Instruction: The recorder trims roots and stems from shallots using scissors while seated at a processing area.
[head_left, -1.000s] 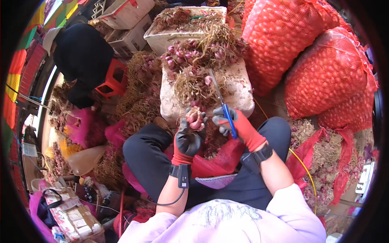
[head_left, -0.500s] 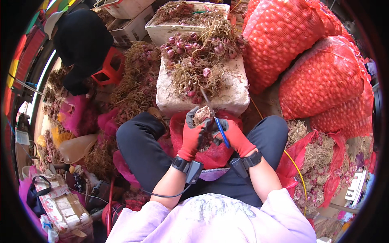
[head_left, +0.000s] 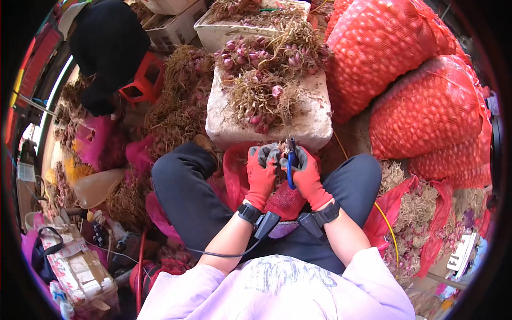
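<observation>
In front of my lap, my left hand (head_left: 260, 173), in a red glove with grey fingers, is closed on a shallot (head_left: 282, 148), mostly covered by the fingers. Close beside it, my right hand (head_left: 309, 176) in a matching glove grips blue-handled scissors (head_left: 291, 162). Their blades point away from me and are hard to make out. Beyond both hands, a white foam box (head_left: 224, 120) bears a heap of shallots (head_left: 256, 53) with dry roots and stems. Below the hands, a red mesh bag (head_left: 285, 205) lies between my legs.
Full red mesh sacks (head_left: 426, 106) are stacked at the right. Dried shallot bunches (head_left: 181, 96) lie left of the box. A person in black (head_left: 109, 48) is at the upper left by a red stool (head_left: 143, 80). A worn carton (head_left: 82, 272) stands lower left.
Both hands have moved slightly away from my body and upright. The scissors have turned from slanting left to nearly straight ahead. The shallot is now more hidden by my fingers.
</observation>
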A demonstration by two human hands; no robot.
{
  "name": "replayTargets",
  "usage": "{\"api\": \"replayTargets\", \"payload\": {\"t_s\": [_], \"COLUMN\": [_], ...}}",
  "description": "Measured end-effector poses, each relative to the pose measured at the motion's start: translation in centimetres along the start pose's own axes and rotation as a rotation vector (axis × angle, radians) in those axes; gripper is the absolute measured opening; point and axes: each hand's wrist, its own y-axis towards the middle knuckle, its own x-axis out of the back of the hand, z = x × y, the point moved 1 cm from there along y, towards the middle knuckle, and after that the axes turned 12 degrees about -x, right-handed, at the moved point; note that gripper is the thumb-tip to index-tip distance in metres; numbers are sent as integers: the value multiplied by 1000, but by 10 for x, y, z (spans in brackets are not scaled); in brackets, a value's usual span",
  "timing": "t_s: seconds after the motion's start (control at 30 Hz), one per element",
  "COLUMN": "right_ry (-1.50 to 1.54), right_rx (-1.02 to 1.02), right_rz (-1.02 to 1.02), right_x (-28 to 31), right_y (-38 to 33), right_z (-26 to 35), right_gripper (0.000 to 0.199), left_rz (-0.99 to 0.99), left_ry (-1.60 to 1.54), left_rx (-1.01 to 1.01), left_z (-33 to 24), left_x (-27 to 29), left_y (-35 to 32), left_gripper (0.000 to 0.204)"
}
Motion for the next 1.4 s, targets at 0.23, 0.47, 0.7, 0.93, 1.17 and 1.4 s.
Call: {"api": "replayTargets", "payload": {"t_s": [0.23,0.47,0.7,0.93,1.17,1.4], "right_ry": [98,244,138,-402,-979,-350], "right_rx": [-132,-65,53,242,588,348], "right_rz": [53,53,-41,-145,-205,-190], "right_x": [7,16,7,12,5,8], "right_y": [6,16,11,8,1,7], "right_z": [-22,-27,-6,-2,7,0], "right_gripper": [28,27,31,32,36,36], "left_rz": [-11,-162,-25,133,369,41], "left_ry": [196,-997,-241,225,523,-403], "left_rx": [-161,782,351,-158,-54,387], "left_z": [-1,-16,16,-30,9,-4], "left_x": [0,-16,1,13,28,12], "left_y": [-1,1,-9,14,7,5], "left_gripper": [7,27,21,34,25,10]}}
